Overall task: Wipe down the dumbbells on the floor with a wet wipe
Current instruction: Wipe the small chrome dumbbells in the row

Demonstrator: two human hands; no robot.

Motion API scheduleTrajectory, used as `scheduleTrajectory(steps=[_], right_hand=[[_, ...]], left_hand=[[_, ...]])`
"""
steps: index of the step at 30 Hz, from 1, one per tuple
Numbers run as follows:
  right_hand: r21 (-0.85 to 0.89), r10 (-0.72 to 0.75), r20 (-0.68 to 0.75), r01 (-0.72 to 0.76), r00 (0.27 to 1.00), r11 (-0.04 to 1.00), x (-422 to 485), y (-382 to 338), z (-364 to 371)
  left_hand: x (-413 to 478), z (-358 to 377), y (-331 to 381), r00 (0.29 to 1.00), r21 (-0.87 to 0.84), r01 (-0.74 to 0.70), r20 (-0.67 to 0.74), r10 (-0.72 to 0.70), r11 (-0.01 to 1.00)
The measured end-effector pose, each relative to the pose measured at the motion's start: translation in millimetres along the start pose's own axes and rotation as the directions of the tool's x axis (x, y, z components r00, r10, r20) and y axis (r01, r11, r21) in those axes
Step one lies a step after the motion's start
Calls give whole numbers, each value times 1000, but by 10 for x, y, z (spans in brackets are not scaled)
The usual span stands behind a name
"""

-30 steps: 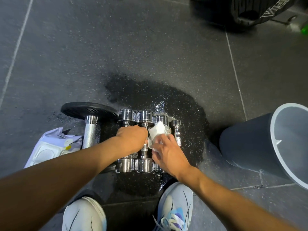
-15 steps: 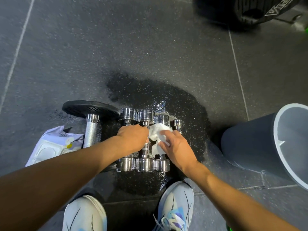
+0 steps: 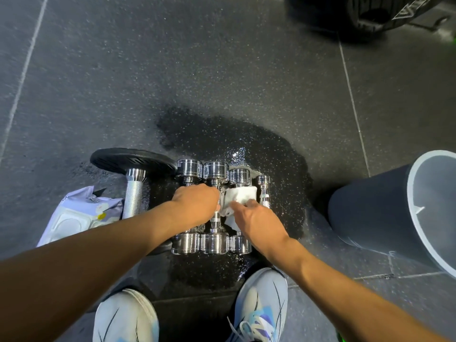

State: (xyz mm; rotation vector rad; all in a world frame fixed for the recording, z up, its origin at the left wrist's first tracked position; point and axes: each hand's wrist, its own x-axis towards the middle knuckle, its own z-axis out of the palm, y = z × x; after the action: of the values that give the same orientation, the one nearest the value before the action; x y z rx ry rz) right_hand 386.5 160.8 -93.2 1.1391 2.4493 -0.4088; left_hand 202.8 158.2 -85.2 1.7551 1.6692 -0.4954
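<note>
- Head view: a row of chrome dumbbells [image 3: 213, 208] was seen lying side by side on the dark rubber floor [image 3: 222, 70], at the centre of a wet patch [image 3: 278, 154], just beyond the two shoes [image 3: 261, 304].
- The left hand [image 3: 197, 206] was clenched over the handles of the dumbbells at 9 o'clock in the row, apparently to steady them; exactly which handle was gripped could not be told.
- The wet wipe [image 3: 240, 197] was grasped by the right hand [image 3: 256, 223] and pressed onto the handle of the third dumbbell [image 3: 239, 176], with the small dumbbell [image 3: 264, 191] just beside it at 3 o'clock.
- A larger bar with a black plate [image 3: 133, 159] lay at 9 o'clock of the row, a wipe packet [image 3: 81, 215] beyond it, and a grey bin [image 3: 399, 218] at 3 o'clock.
- To do the stroke well, it was judged that the wipe should be wrapped round the handle and drawn along its full length, the knurling being followed, while the row is held firm so that nothing rolls.
- The heads and end faces were judged to need a separate pass.
- On the packet only a small dark mark was visible, too blurred to be read; white lettering on the black object [image 3: 385, 11] at 1 o'clock was cut off and illegible.
</note>
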Motion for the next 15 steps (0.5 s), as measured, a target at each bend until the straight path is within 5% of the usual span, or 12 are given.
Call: scheduleTrajectory(steps=[4,10,15], right_hand=[[-77,-68,95,76,993,994,83,64,-10],[-110,-14,-51,9,999,994,368,199,-105],[-163,-89,101,105,991,981,148,183,202]], left_hand=[[-1,4,-8,1000,-4,-14,-19,14,1000],[-22,-15,15,1000,-29,-2,-7,2,1000],[-30,2,14,1000,-16,4,-25,-4,1000]])
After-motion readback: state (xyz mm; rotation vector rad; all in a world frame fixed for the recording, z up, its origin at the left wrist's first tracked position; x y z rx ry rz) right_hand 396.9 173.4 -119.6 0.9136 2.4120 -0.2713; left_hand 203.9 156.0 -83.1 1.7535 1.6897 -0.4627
